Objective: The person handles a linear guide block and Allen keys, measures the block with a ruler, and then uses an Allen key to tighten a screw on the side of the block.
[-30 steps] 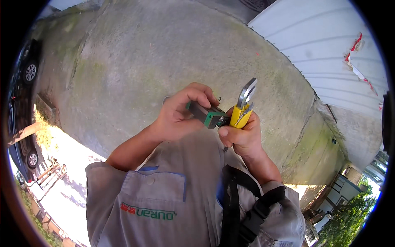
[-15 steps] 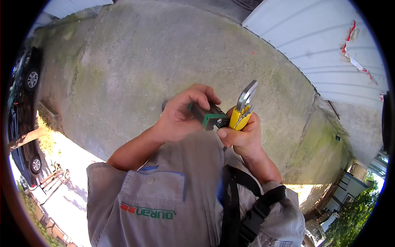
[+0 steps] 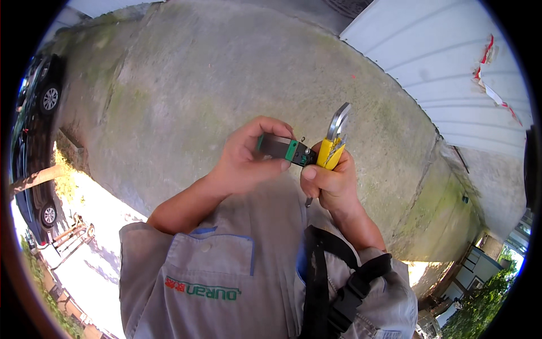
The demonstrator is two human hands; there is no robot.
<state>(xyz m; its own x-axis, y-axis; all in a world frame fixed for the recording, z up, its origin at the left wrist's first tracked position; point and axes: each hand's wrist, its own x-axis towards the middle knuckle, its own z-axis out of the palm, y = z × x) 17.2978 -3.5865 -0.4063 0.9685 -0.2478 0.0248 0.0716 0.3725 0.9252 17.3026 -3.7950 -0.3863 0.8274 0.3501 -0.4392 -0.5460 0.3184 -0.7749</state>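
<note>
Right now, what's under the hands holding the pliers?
Bare grey concrete ground with greenish patches lies under the left hand, right hand and yellow-handled pliers. The ground directly beneath them is covered.

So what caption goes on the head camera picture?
Left hand holds a small black-and-green part while right hand grips yellow-handled pliers.

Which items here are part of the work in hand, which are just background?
In use:
left hand holding small black-and-green block
right hand holding yellow-handled pliers

Background:
parked cars
white panelled door
concrete ground

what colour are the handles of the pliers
Yellow; the pliers in the right hand show best in the head view.
</note>
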